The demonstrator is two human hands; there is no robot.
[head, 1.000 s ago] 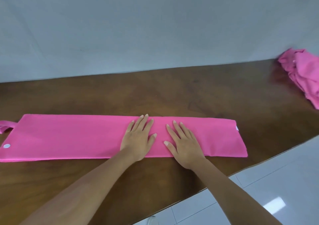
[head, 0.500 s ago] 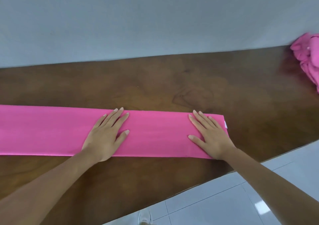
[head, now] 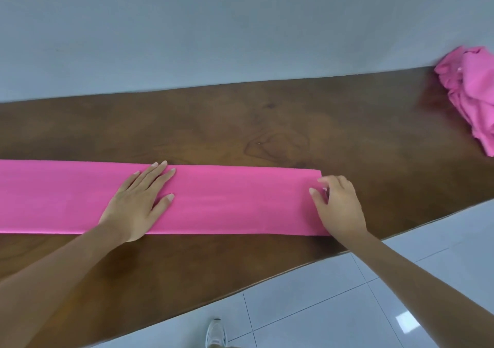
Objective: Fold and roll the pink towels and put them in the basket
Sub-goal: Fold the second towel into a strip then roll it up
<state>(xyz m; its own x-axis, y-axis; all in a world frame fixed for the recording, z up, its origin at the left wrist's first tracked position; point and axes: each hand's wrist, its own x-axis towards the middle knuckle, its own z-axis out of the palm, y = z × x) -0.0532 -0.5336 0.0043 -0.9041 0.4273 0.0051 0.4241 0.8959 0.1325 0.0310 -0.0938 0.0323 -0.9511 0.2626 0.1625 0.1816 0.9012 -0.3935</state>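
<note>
Long pink folded towel strip laid flat on dark brown wooden desk. Left hand pressed flat mid-strip, fingers straight. Right end pinched by curled right hand. Crumpled pink towel heap far right.

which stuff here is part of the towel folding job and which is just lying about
Job: folded pink towel; left hand, flat on it; right hand, pinching its right end; crumpled pink towels, far right. No basket in view.
Just there: wooden table; white shoe; tiled floor.
</note>
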